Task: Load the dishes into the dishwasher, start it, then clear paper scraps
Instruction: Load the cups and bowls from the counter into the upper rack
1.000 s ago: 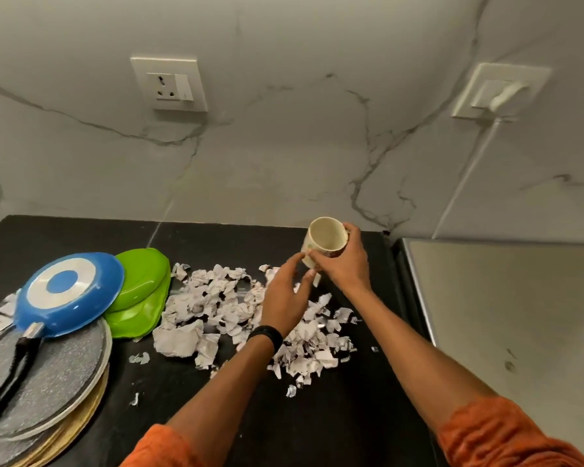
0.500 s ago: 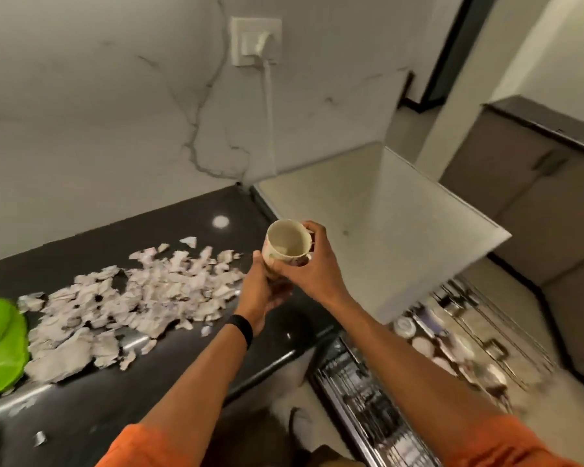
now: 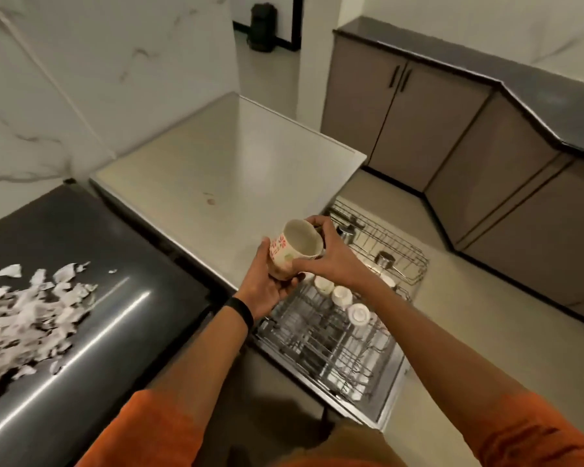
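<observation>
Cream mug [image 3: 294,252]: red flower print on its side, tilted with the mouth facing up and to the right. Both hands hold it in the air above the left end of the pulled-out rack, by the front edge of the pale dishwasher top [image 3: 216,170].
Left grip [image 3: 267,286]: closed on the mug, palm under the base and fingers curled round the lower side. A black band [image 3: 240,310] sits on the wrist.
Right grip [image 3: 336,261]: closed on the mug, thumb along the near side and fingers curled over the far rim.
Rack [image 3: 331,345]: wire, drawn out. White cups [image 3: 342,295] stand upside down in a row at its far end, just below the hands.
Second rack [image 3: 390,246]: wire, farther out. It holds a few metal pieces too blurred to name.
Paper scraps [image 3: 24,318]: a torn white heap on the black tabletop [image 3: 122,251] at the left, well apart from the mug.
Cabinets [image 3: 418,126]: grey-brown doors along the right wall under a dark top.
Sleeves [image 3: 155,429]: orange, on both arms.
</observation>
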